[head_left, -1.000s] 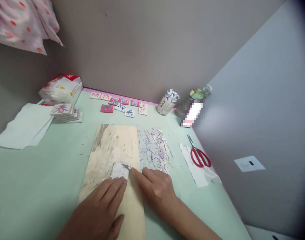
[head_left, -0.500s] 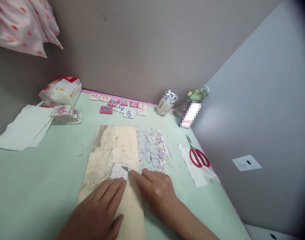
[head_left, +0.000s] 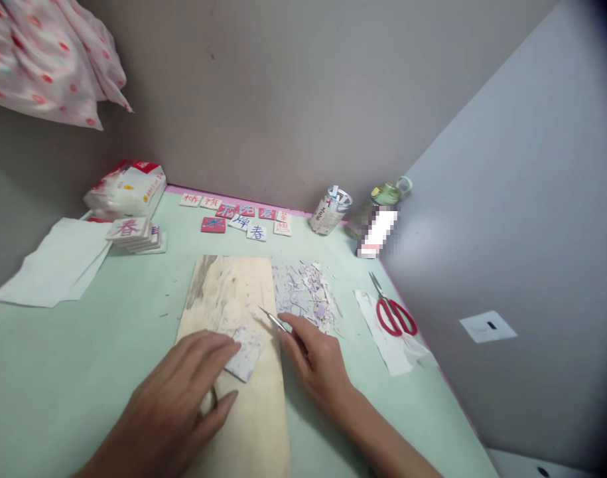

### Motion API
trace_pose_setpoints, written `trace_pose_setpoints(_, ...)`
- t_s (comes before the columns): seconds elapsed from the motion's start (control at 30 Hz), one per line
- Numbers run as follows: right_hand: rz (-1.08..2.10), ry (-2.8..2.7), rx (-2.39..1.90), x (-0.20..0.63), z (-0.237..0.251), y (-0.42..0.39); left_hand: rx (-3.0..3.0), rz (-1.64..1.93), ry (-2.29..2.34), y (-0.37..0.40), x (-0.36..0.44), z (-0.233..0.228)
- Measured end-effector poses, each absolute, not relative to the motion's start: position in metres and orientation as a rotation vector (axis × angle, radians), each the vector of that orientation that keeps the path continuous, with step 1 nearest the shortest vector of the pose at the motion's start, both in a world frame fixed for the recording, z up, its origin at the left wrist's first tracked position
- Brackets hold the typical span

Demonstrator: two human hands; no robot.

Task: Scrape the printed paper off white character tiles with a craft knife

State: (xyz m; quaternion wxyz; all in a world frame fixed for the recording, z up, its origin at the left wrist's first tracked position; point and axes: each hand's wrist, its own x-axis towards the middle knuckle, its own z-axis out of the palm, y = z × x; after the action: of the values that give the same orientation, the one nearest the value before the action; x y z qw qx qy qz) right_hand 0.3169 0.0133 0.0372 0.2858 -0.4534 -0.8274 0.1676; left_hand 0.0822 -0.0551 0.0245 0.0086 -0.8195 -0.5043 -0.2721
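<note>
A wooden board [head_left: 228, 292] lies on the green table. On it rests a small white tile [head_left: 244, 352] with purple marks, turned at an angle. My left hand [head_left: 184, 392] presses flat on the tile's left part, fingers spread. My right hand [head_left: 316, 362] grips a thin metal carving knife [head_left: 269, 317], whose tip points up-left over the board, clear of the tile. A heap of white and purple shavings [head_left: 306, 299] lies just right of the board.
Red-handled scissors [head_left: 393, 312] lie on a paper scrap at right. Carved character tiles [head_left: 243, 219] line the back edge, with a stack of tiles [head_left: 134, 234], a tissue pack [head_left: 127, 188] and paper sheets [head_left: 54, 262] at left. A cup [head_left: 329, 209] and a bottle [head_left: 377, 216] stand by the wall.
My right hand lifted the knife off the tile and drew it up and right. My left hand shifted left and rotated the tile on the board.
</note>
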Motion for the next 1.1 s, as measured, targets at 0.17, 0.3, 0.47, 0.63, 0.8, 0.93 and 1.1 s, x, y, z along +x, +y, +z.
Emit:
trace_pose_setpoints(0.17,0.731,-2.152,-1.219,0.317,0.038,0.013,-2.678,-0.888,-1.577,-0.042,0.083,0.018)
trace_pose_setpoints(0.3,0.830,-2.136,-1.202,0.320,0.039,0.013,-2.699,-1.134,-1.568,-0.040,0.083,0.017)
trace_pose_setpoints(0.47,0.896,-2.073,-1.199,0.323,0.042,0.012,-2.766,-1.144,-1.757,-0.040,0.076,0.017)
trace_pose_setpoints(0.63,0.958,-2.028,-1.187,0.322,0.041,0.010,-2.787,-1.015,-1.837,-0.039,0.081,0.014)
trace_pose_setpoints(0.8,1.109,-1.823,-1.260,0.324,0.048,0.013,-2.779,-1.214,-1.886,-0.039,0.074,0.020)
trace_pose_setpoints(0.93,1.497,-1.450,-1.240,0.326,0.066,0.020,-2.651,-1.317,-2.190,-0.040,0.064,0.020)
trace_pose_setpoints(1.1,1.990,-0.985,-1.012,0.304,0.078,0.004,-2.368,-1.496,-2.512,-0.038,0.049,0.026)
